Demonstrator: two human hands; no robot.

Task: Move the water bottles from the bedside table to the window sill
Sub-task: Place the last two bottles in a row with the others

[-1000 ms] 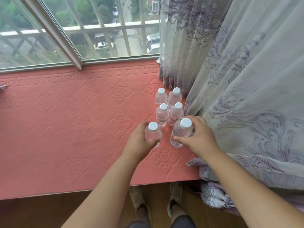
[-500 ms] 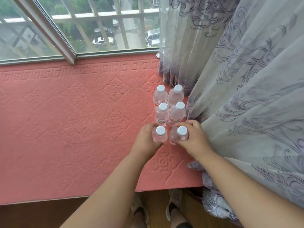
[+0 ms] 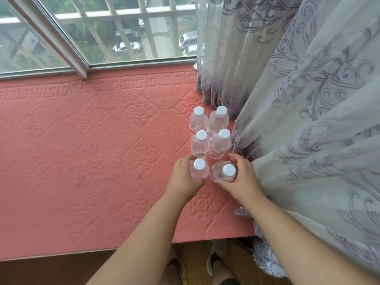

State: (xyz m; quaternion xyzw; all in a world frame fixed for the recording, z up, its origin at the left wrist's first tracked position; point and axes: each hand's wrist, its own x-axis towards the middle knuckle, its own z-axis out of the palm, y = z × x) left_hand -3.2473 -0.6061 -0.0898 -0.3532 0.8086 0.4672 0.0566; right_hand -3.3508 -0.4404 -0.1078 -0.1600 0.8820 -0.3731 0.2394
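Six bottles (image 3: pixel 209 144) in pairs on sill (image 3: pixel 82 151), curtain (image 3: pixel 308 120) right, window (image 3: pixel 92 31) behind

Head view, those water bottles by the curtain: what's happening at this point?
A person is setting two small white-capped water bottles down on the red textured window sill. The left hand grips the near-left bottle; the right hand grips the near-right bottle. Four more bottles stand upright in two pairs just behind them, beside the patterned curtain. Together they form a two-wide block of six.
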